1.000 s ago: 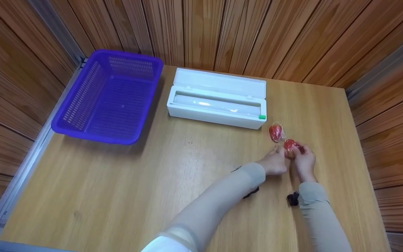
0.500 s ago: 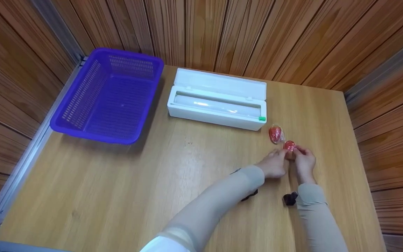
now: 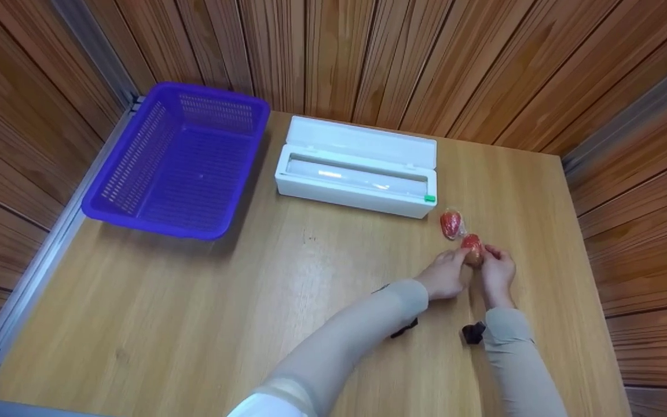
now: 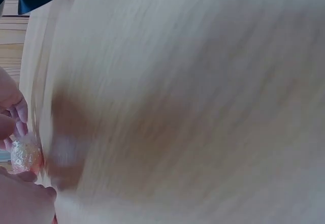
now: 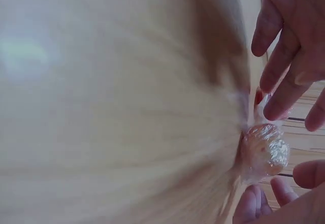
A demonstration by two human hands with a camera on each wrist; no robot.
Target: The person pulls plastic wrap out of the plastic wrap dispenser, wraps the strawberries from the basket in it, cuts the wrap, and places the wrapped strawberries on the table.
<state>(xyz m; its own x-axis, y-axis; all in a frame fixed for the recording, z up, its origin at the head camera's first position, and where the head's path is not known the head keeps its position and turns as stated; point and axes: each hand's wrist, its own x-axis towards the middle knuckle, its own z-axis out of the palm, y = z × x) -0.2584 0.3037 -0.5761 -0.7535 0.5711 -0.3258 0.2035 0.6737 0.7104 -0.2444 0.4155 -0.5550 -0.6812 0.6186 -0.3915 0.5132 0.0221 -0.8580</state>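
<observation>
A red and yellow-brown round fruit (image 3: 472,243), its kind unclear, lies on the table between both hands, with clear plastic film around it. In the head view my left hand (image 3: 444,276) has its fingertips against the left side. My right hand (image 3: 498,275) holds it from the other side, thumb and fingers bent at the film. The right wrist view shows the crinkled film on the fruit (image 5: 266,150), with the left hand's fingers (image 5: 277,71) fairly straight above it. Just beyond lies a second red fruit (image 3: 451,223), also in film.
A white film dispenser box (image 3: 351,196) stands at the back with its lid raised, a film roll inside and a green slider (image 3: 429,198) at its right end. Left of it is a purple basket (image 3: 157,227). Wooden walls (image 3: 362,58) border the table (image 3: 287,278).
Both hands stay at the fruit and shift their fingers slightly. More of its yellow-brown lower part shows between them now. The view has moved a little; box and basket stay put.
</observation>
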